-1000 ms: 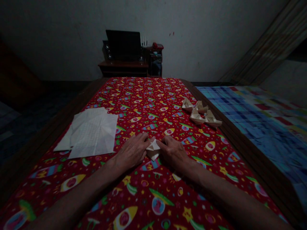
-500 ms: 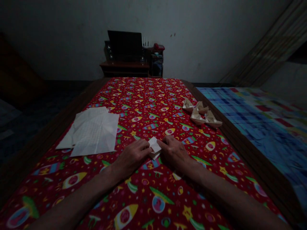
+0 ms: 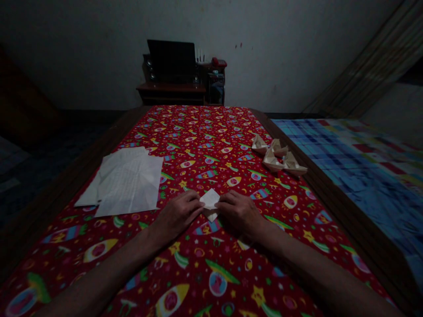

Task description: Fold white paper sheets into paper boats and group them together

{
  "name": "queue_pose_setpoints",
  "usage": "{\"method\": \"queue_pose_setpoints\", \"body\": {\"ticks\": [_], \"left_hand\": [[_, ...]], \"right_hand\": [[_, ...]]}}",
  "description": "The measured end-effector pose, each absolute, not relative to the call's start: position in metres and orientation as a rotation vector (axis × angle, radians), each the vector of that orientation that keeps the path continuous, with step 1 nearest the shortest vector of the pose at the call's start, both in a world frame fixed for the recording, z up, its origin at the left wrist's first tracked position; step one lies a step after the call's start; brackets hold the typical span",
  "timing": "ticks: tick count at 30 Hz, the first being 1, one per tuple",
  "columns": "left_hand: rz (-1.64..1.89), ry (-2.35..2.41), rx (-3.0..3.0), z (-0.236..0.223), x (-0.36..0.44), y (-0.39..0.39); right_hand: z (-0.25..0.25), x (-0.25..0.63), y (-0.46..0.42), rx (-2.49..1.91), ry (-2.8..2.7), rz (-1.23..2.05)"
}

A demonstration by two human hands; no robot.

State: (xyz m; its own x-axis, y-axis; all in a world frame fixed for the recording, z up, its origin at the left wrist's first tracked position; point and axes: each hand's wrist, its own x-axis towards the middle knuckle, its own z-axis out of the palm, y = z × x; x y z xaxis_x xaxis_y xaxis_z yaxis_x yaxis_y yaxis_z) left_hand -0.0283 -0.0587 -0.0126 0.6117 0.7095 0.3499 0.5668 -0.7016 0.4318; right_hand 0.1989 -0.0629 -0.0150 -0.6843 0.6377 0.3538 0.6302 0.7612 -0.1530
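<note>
Dim room, folks: pale wall (image 3: pixel 271 57) at 12 o'clock and what looks like a bed under blue checked bedding (image 3: pixel 340 167) out around 2 to 3 o'clock. Biggest thing up close is the dark wood counter (image 3: pixel 363 233), mostly covered by a red rocket-print cloth (image 3: pixel 228 246). Past its far end, about 11 o'clock, there's a black screen (image 3: pixel 172 61). Loose pile of pale sheets (image 3: pixel 128 182) sits at 9 to 10 o'clock, overlapping, some with creases.

Both hands are in the middle: left hand (image 3: pixel 180 213) and right hand (image 3: pixel 241 213), 1 on each side. At 2 o'clock, 4 folded paper pieces (image 3: pixel 272 162) are bunched near the counter's edge.

Smallest bit is the folded paper (image 3: pixel 210 198), dead centre between the hands, corner towards 12 and corner towards 6. As far as I can tell, each grip is pinched onto its own side corner. Looks like a mid-fold step to me, and I'd say the next move calls for matched pressure from both thumbs, corners lined up, no tugging.
</note>
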Motion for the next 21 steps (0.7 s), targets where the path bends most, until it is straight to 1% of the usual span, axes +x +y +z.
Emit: {"method": "queue_pose_setpoints", "body": {"ticks": [3, 6, 11, 17, 21], "left_hand": [[0.739, 1.086, 2.455, -0.01, -0.028, -0.058], [0.727, 1.123, 2.397, -0.009, -0.028, -0.056], [0.654, 1.052, 2.412, -0.011, -0.032, -0.052], [0.638, 1.034, 2.417, -0.013, -0.035, -0.049], [0.658, 0.971, 2.43, -0.014, -0.037, -0.045]], "right_hand": [[-0.016, 0.198, -0.062, -1.088, -2.423, 0.265], [-0.014, 0.196, -0.063, -1.189, -2.321, 0.361], [-0.017, 0.194, -0.063, -1.276, -2.323, 0.289], [-0.028, 0.194, -0.061, -1.243, -2.341, 0.172], [-0.028, 0.194, -0.06, -1.229, -2.315, 0.182]]}}
